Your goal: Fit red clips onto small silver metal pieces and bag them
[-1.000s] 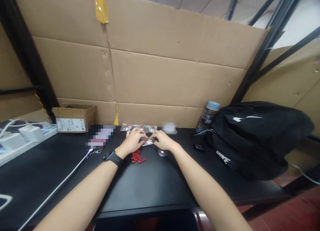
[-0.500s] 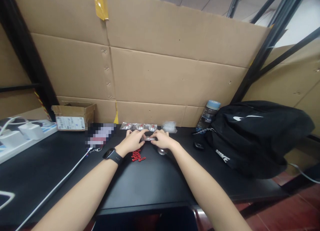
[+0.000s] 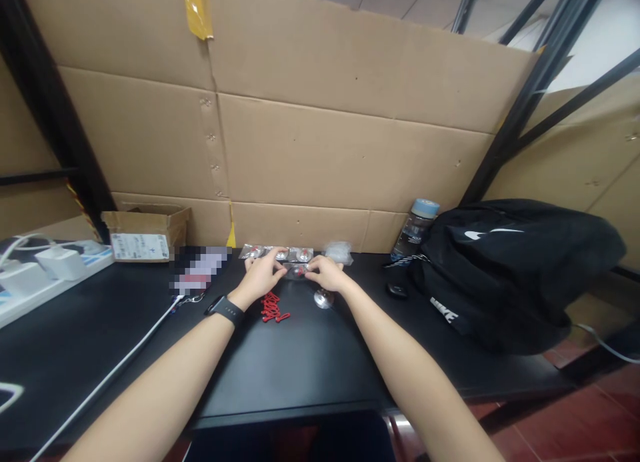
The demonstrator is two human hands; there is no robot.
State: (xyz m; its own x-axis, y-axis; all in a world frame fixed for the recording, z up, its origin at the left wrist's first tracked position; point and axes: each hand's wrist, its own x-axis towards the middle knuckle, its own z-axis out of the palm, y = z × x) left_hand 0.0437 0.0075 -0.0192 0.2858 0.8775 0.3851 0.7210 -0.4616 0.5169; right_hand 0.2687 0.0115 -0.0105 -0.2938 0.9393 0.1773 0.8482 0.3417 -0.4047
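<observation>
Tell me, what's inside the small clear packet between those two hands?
Something red shows inside the clear packet. The left hand and right hand cover its ends, so anything lying there cannot be seen.

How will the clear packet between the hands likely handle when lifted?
The packet will probably flex at its edges, since its wrapping looks like thin, clear film. It may feel slippery, judging by its shine. It is probably light, looking small beside the left hand and right hand holding it.

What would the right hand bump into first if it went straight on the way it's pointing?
The clear packet at its fingertips: the right hand points leftward and slightly away. Beyond that, probably the left hand, though depth is hard to judge.
</observation>
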